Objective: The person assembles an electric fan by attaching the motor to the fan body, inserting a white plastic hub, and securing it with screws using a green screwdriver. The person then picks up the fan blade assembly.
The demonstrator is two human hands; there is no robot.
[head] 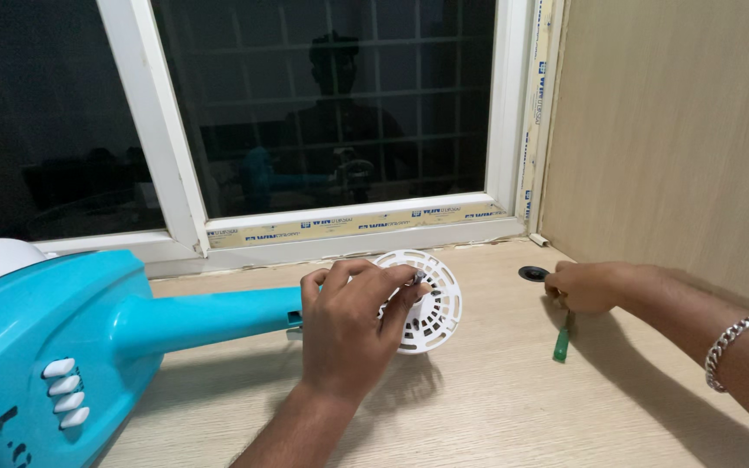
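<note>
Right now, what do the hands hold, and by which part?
Left hand pinches the white cover at its top rim. Right hand grips the green tool by its upper end.

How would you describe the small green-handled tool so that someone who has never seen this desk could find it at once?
Start at the white window frame and drop to the pale wooden desk below it. Near the wood panel wall, the right hand rests beside a small black round hole; the green-handled tool pokes out beneath that hand. It is the only green thing there, slimmer than the turquoise fan stand.
</note>
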